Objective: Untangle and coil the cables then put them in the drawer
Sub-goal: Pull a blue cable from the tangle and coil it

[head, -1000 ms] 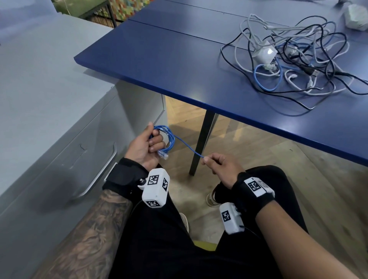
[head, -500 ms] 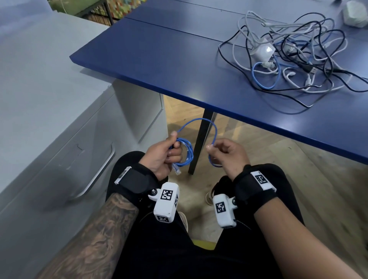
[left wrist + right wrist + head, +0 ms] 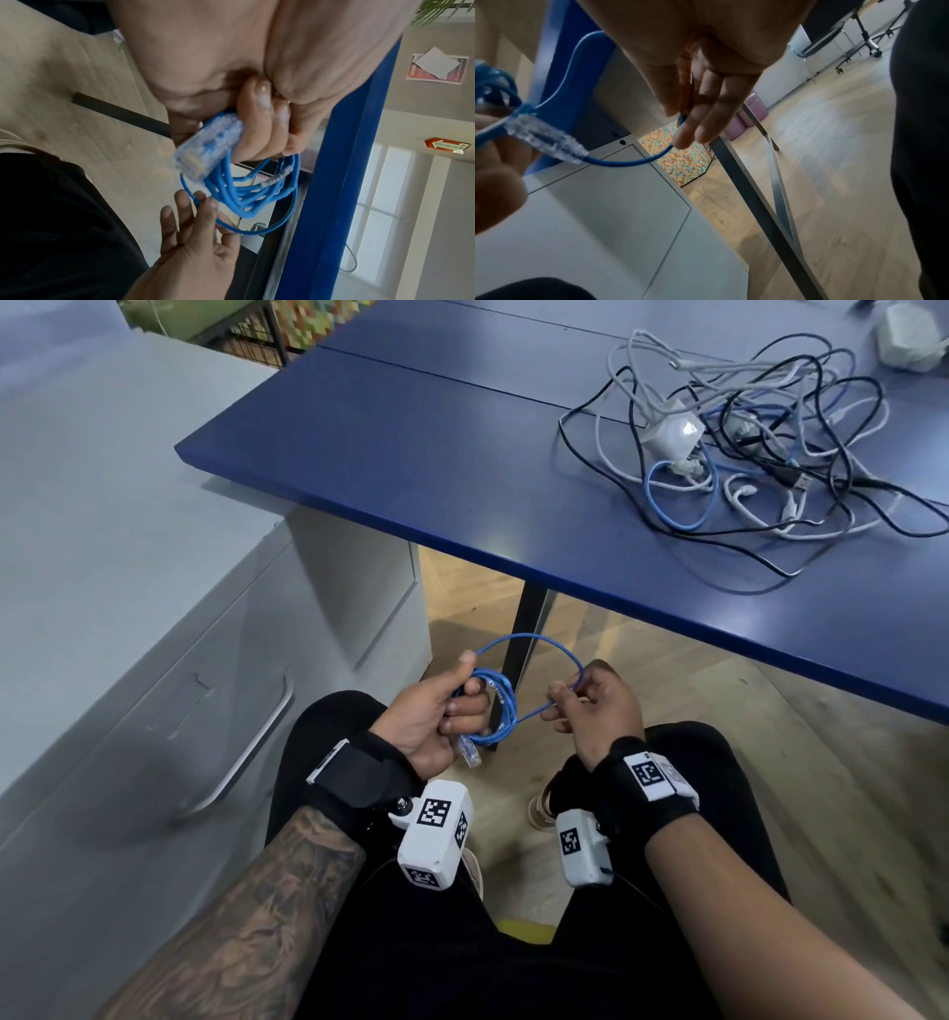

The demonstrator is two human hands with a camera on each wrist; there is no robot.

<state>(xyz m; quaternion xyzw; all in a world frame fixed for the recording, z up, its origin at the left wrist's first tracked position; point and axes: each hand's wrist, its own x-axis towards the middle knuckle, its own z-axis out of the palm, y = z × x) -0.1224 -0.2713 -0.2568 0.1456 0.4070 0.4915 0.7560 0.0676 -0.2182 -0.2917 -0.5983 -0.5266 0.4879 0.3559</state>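
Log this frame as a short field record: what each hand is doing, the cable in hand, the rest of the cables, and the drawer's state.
left hand: grips the coiled part of the blue cable, clear plug hanging below
right hand: pinches the free loop of the same cable
remaining cables: tangled pile on the blue table, not yet sorted
drawer: shut, handle untouched
stage: coiling in progress over the lap

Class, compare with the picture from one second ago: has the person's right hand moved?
Yes. In the head view the right hand has come up toward the blue table's edge and closer to the left hand, bringing a loop of the blue cable.
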